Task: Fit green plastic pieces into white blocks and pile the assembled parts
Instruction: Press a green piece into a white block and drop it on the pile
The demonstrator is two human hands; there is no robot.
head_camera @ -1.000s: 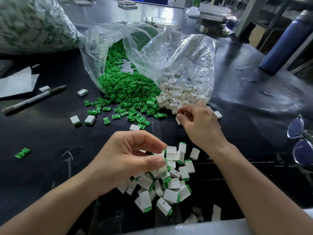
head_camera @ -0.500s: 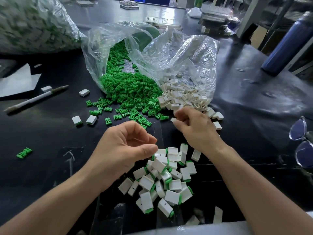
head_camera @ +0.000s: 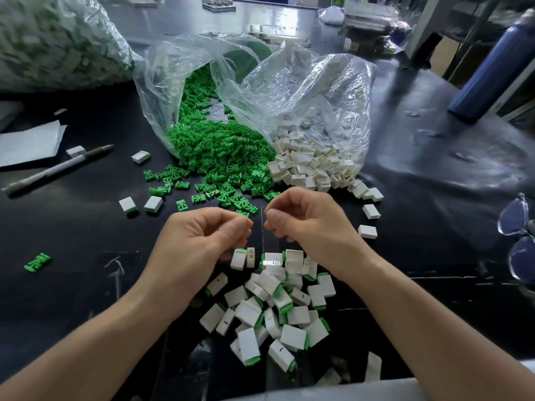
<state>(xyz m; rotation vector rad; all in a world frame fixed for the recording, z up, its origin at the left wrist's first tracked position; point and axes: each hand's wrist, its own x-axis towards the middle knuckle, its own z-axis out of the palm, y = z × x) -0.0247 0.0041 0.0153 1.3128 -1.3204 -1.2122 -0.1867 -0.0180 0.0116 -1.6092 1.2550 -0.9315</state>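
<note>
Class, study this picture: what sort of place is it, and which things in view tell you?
Probably a small factory or workshop assembly bench: clear bags spill bulk green plastic pieces and white blocks onto a dark worktable, and a pile of assembled parts lies nearer the camera.

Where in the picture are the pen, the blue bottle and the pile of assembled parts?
pen [head_camera: 58, 168]: head view, middle of its white barrel.
blue bottle [head_camera: 492, 68]: head view, middle of its body.
pile of assembled parts [head_camera: 298, 315]: head view, a white block near the pile's centre.
</note>
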